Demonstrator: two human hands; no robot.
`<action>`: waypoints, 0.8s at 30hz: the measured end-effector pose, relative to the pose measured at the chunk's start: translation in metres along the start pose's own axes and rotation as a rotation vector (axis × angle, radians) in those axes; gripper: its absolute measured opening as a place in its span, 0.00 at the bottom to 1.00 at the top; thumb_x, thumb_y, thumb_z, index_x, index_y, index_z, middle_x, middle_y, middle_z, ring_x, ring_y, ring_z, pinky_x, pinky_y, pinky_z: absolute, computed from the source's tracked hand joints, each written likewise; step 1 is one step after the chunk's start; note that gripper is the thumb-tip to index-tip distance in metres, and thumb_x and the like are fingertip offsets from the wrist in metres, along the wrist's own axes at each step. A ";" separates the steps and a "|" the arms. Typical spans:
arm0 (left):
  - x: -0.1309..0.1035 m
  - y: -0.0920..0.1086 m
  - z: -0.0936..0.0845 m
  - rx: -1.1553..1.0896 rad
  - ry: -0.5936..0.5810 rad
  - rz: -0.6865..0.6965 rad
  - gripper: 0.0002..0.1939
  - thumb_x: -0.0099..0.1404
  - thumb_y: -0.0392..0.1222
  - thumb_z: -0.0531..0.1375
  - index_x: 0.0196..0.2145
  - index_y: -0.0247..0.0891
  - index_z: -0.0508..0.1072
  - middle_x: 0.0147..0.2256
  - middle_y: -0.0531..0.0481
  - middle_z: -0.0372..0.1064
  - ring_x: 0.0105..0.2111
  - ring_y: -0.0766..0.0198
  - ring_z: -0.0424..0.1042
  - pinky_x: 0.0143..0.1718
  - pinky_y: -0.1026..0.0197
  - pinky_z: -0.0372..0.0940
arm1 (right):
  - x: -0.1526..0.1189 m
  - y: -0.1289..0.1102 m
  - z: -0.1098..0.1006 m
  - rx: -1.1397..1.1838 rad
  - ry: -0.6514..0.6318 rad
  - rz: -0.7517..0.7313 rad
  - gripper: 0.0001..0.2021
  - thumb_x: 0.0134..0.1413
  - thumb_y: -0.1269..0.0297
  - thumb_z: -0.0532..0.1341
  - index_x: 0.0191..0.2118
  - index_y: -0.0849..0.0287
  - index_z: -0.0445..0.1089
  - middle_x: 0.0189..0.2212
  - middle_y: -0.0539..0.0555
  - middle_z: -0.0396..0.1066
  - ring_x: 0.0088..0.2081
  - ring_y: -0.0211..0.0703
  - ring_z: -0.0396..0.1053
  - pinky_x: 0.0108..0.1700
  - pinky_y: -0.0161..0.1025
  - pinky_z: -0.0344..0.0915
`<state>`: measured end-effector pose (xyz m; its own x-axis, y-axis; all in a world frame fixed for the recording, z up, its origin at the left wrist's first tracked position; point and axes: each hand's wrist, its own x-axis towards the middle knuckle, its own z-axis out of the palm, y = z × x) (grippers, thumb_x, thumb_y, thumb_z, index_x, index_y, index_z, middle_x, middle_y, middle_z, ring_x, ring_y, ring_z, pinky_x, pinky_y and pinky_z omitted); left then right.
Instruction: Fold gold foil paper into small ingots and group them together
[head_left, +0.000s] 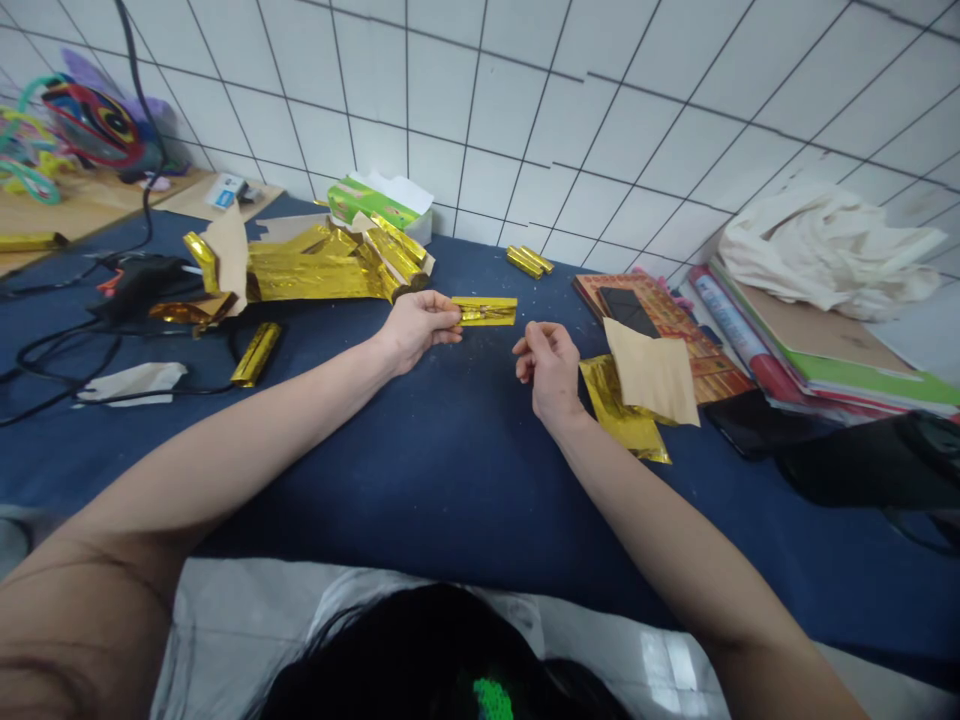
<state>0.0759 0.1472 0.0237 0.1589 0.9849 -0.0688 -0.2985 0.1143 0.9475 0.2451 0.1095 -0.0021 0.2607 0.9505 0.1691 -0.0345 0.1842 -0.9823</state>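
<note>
My left hand (pixel 424 328) pinches the left end of a small folded strip of gold foil (pixel 489 311) above the blue-covered table. Crinkled lines run along the strip's middle. To its right, my right hand (pixel 547 365) is closed, fingertips pressed together and apart from the strip; whatever they may hold is too small to make out. Beside the right wrist lie a sheet of gold foil (pixel 626 425) and a tan paper square (pixel 656 370) partly over it. Small gold rolls (pixel 529 261) rest behind the hands, near the wall.
At the left are a large gold foil piece (pixel 315 272), a gold roll (pixel 256 354), a black glue gun (pixel 146 285) with cables and a green tissue box (pixel 379 203). A patterned board (pixel 697 350), stacked books (pixel 825 350) and a black phone (pixel 765 422) occupy the right.
</note>
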 end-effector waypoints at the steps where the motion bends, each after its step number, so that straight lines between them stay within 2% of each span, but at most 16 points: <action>1: 0.000 -0.001 0.001 -0.020 0.030 0.009 0.09 0.53 0.21 0.58 0.22 0.31 0.64 0.17 0.55 0.64 0.17 0.73 0.67 0.23 0.67 0.67 | 0.000 0.000 0.000 -0.008 0.005 -0.020 0.15 0.46 0.51 0.60 0.30 0.56 0.58 0.20 0.42 0.63 0.13 0.26 0.56 0.13 0.28 0.48; 4: -0.003 -0.005 0.005 -0.048 0.057 0.007 0.10 0.53 0.21 0.57 0.22 0.30 0.64 0.16 0.56 0.64 0.17 0.72 0.67 0.24 0.67 0.68 | 0.000 0.000 0.001 -0.033 -0.014 -0.064 0.14 0.44 0.54 0.62 0.31 0.57 0.60 0.21 0.43 0.64 0.13 0.27 0.56 0.13 0.29 0.50; 8: -0.008 -0.010 0.010 -0.063 0.006 -0.022 0.09 0.53 0.21 0.58 0.22 0.31 0.63 0.17 0.55 0.65 0.18 0.72 0.68 0.24 0.66 0.68 | 0.000 0.000 0.001 -0.028 -0.010 -0.080 0.13 0.43 0.58 0.62 0.33 0.58 0.62 0.20 0.42 0.63 0.13 0.28 0.57 0.14 0.29 0.52; 11: -0.010 -0.012 0.011 -0.061 -0.033 -0.036 0.09 0.53 0.23 0.58 0.24 0.31 0.63 0.19 0.55 0.66 0.18 0.72 0.68 0.25 0.66 0.68 | 0.001 0.000 0.001 -0.045 -0.017 -0.063 0.09 0.42 0.60 0.62 0.29 0.59 0.63 0.19 0.43 0.63 0.13 0.27 0.57 0.15 0.29 0.53; 16: -0.009 -0.012 0.007 -0.003 -0.025 -0.078 0.09 0.59 0.37 0.59 0.27 0.35 0.60 0.18 0.56 0.64 0.19 0.67 0.70 0.22 0.65 0.66 | 0.001 -0.002 0.000 -0.031 -0.034 -0.048 0.07 0.40 0.63 0.62 0.25 0.59 0.64 0.15 0.43 0.63 0.14 0.28 0.57 0.16 0.30 0.54; 19: -0.009 -0.013 0.006 0.072 -0.033 -0.011 0.09 0.57 0.34 0.60 0.31 0.36 0.61 0.20 0.56 0.65 0.20 0.68 0.70 0.22 0.66 0.65 | 0.002 -0.001 -0.001 -0.010 -0.046 -0.035 0.07 0.40 0.63 0.62 0.24 0.59 0.64 0.15 0.43 0.62 0.13 0.28 0.57 0.16 0.30 0.54; 22: -0.009 -0.013 0.007 0.208 -0.122 0.072 0.09 0.54 0.29 0.61 0.34 0.34 0.67 0.22 0.54 0.68 0.20 0.70 0.69 0.21 0.69 0.62 | 0.003 0.000 -0.001 -0.004 -0.059 -0.018 0.08 0.40 0.62 0.63 0.24 0.59 0.64 0.17 0.43 0.64 0.14 0.28 0.57 0.16 0.30 0.54; 24: -0.010 -0.014 0.008 0.267 -0.151 0.088 0.07 0.53 0.29 0.60 0.33 0.31 0.70 0.22 0.53 0.68 0.20 0.72 0.68 0.21 0.69 0.61 | 0.003 0.001 -0.002 0.003 -0.065 -0.012 0.08 0.41 0.62 0.63 0.24 0.59 0.64 0.17 0.44 0.64 0.13 0.28 0.57 0.16 0.30 0.54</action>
<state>0.0859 0.1350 0.0139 0.2868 0.9569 0.0455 -0.0627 -0.0287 0.9976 0.2474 0.1123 -0.0027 0.1979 0.9625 0.1858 -0.0350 0.1964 -0.9799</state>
